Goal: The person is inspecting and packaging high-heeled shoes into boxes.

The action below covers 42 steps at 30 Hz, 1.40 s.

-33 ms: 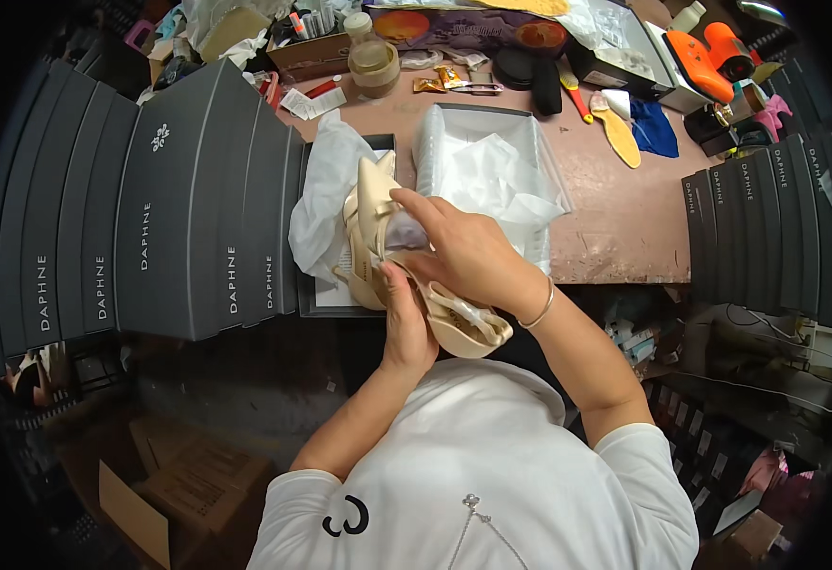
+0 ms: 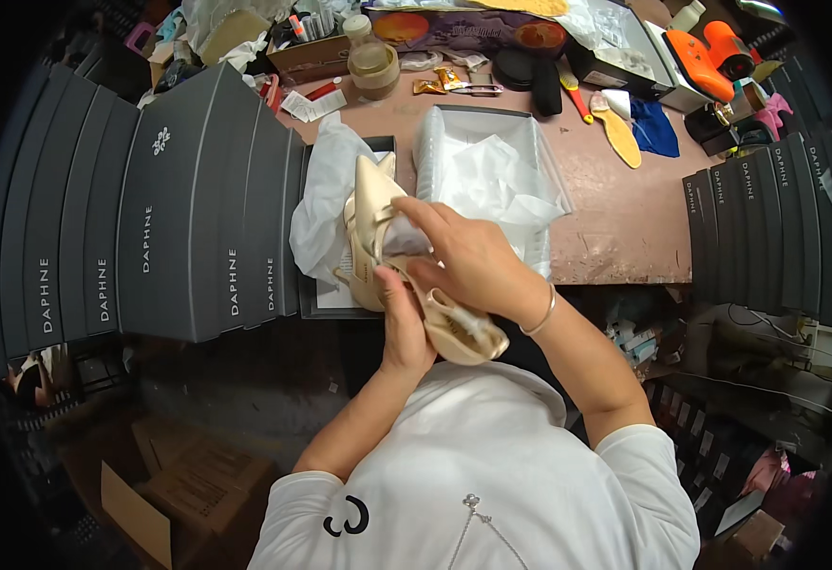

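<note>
I hold a pair of cream pointed high-heeled shoes (image 2: 370,204) in front of my chest, toes pointing away from me. My left hand (image 2: 403,328) grips the shoes from below, near the heel end (image 2: 459,332). My right hand (image 2: 468,256), a thin bracelet on its wrist, closes over them from the top. White tissue paper (image 2: 326,190) hangs behind the shoes on the left. Just beyond stands an open shoe box (image 2: 539,237) lined with white paper.
Rows of dark grey shoe boxes stand on the left (image 2: 179,218) and on the right (image 2: 777,228). The brown table (image 2: 615,218) carries a jar (image 2: 373,62), a yellow insole (image 2: 620,133), a blue cloth (image 2: 653,128) and an orange tool (image 2: 710,47). A cardboard box (image 2: 164,494) lies on the floor at the lower left.
</note>
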Motion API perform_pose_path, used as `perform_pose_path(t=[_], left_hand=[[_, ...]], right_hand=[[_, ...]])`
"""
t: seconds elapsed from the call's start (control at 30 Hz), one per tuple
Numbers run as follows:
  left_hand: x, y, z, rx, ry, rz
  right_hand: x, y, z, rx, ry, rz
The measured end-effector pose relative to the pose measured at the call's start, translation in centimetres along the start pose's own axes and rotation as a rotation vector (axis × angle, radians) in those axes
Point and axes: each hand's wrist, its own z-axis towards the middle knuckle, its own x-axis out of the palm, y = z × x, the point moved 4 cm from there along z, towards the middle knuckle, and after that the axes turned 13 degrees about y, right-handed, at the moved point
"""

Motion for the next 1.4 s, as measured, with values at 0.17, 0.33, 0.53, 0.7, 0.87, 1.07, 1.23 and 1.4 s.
perform_pose_path(t=[0.17,0.33,0.53,0.7,0.87,1.07,1.23,1.4], left_hand=[[0.7,-1.3,1.2,0.026,-0.029,0.023],[0.3,0.4,0.4,-0.021,-0.010,0.089],[-1.8,-1.9,2.3,0.046,-0.213,-0.049],[-3.1,-3.9,3.1,-0.114,-0.045,-0.226],[-4.5,-4.5,2.7,-0.111,-0.024,-0.214],[-1.0,-1.8,0.5,-0.115,-0.051,-0.112],[-0.7,-0.1,0.2,-0.172,-0.038,-0.200],[-0.7,-1.2,1.3,-0.129,-0.097,-0.168]], right_hand=[[0.8,-0.3,-1.8,-0.028,-0.097,0.110],[-1.0,-0.9,0.1,0.007,0.004,0.146],[-1.1,-4.0,-2.6,0.109,0.012,0.283],[2.2,-14.4,1.0,0.330,-0.017,-0.640],[-1.6,-3.5,1.9,-0.069,-0.068,-0.481],[2.4,-2.2,2.7,-0.404,0.033,-0.539],[2.8,-2.6,0.6,-0.313,-0.076,-0.592],[0.2,-0.6,-1.5,-0.220,0.010,-0.593]])
